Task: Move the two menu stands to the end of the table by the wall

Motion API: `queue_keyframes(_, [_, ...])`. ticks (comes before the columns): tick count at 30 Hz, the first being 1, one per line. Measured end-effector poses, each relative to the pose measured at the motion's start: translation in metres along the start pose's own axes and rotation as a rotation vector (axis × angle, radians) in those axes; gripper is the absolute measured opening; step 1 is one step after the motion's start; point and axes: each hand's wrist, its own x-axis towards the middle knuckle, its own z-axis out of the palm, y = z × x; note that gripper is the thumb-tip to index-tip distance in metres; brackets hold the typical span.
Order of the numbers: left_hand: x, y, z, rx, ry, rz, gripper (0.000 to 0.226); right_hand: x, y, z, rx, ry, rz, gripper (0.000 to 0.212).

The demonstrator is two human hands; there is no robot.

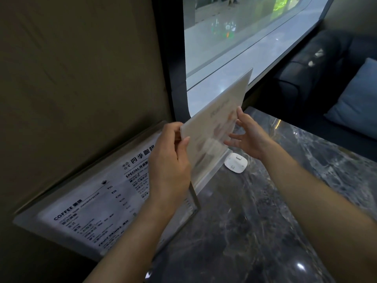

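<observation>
- The left hand [169, 160] grips the near edge of a clear acrylic menu stand [216, 127], thumb on the face turned to the camera and the fingers [173, 129] curled round behind it.
- This stand is upright, slightly tilted, with its foot on or just above the dark marble bench [255, 221]; I cannot tell whether it is touching. It sits at the end of the bench near the window [234, 37].
- The right hand [247, 135] is at the far face of the same stand with its fingers spread and loose, not closed on anything; the fingertips lie at or just beside the sheet, and contact is unclear.
- A second, larger menu stand [98, 211] with printed headings "COFFEE" and "SPECIAL" leans back against the olive-brown wall panel [81, 78] at the left edge of the bench, partly hidden by the left forearm.
- A small white square device [236, 163] lies on the bench just beside the foot of the held stand.
- A dark sofa with a blue cushion [359, 99] stands beyond the bench on the right.
</observation>
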Motion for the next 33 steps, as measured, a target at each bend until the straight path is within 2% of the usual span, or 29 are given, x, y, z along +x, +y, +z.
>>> queue_keyframes(3, [0.004, 0.003, -0.003, 0.009, 0.031, 0.033, 0.029, 0.002, 0.000, -0.002, -0.002, -0.008, 0.007, 0.049])
queue_keyframes(5, [0.006, 0.002, -0.003, 0.004, 0.045, 0.053, 0.026, 0.002, 0.001, -0.001, -0.007, -0.011, 0.011, 0.046])
queue_keyframes(11, [0.009, -0.001, -0.003, 0.039, 0.047, 0.112, 0.029, 0.006, -0.003, 0.005, 0.000, -0.010, 0.001, 0.056])
queue_keyframes(15, [0.010, 0.000, -0.002, 0.037, 0.034, 0.132, 0.027, 0.009, -0.002, 0.005, -0.073, -0.002, -0.010, 0.047])
queue_keyframes(19, [0.015, -0.002, -0.003, 0.025, 0.032, 0.119, 0.023, 0.009, -0.001, 0.002, -0.129, 0.005, 0.006, 0.052])
queue_keyframes(28, [0.013, 0.002, -0.007, 0.172, 0.032, 0.173, 0.024, 0.004, -0.004, 0.003, -0.223, 0.025, 0.011, 0.071])
queue_keyframes(30, [0.013, 0.003, -0.008, 0.184, 0.025, 0.181, 0.024, 0.002, -0.006, 0.002, -0.236, 0.022, -0.004, 0.065])
queue_keyframes(33, [0.013, 0.001, -0.009, 0.212, 0.014, 0.218, 0.028, -0.004, -0.009, 0.005, -0.249, 0.002, -0.047, 0.040])
